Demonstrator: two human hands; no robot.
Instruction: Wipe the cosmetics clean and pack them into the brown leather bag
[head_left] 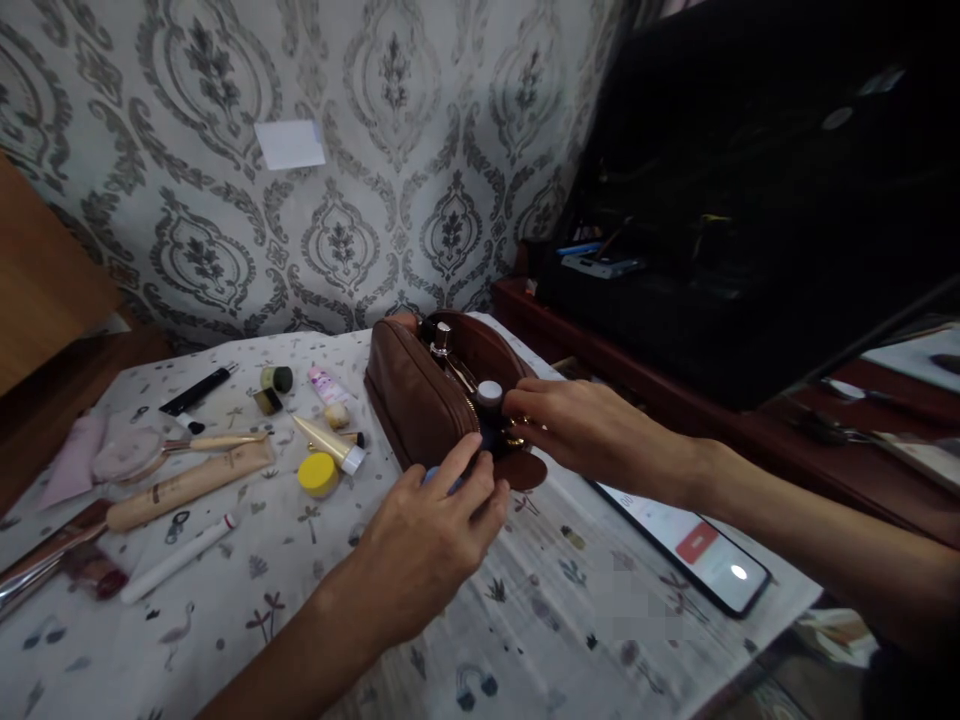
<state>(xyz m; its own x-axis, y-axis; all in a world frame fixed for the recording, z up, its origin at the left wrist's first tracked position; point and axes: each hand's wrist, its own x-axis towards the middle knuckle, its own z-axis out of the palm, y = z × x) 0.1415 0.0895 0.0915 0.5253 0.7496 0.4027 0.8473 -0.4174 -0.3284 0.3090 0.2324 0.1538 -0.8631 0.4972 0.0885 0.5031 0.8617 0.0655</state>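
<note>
A smooth brown leather-look pouch (409, 395) gapes on a printed cloth (540, 655), its long axis slanting away toward the scroll-patterned wallpaper (337, 230); 2 bare hands meet at its near end. The right hand (600, 425) is nearer the opening, bent fingertips drawn together just beside a white-capped container (490, 393); whether they pinch anything cannot be told. The left hand (431, 550) rests slightly parted fingers at the near corner, partly covering a blue object (450, 482), its hold also unclear. Nearby: a round yellow-lidded pot (316, 475) and a lit, flat phone (705, 550).
</note>
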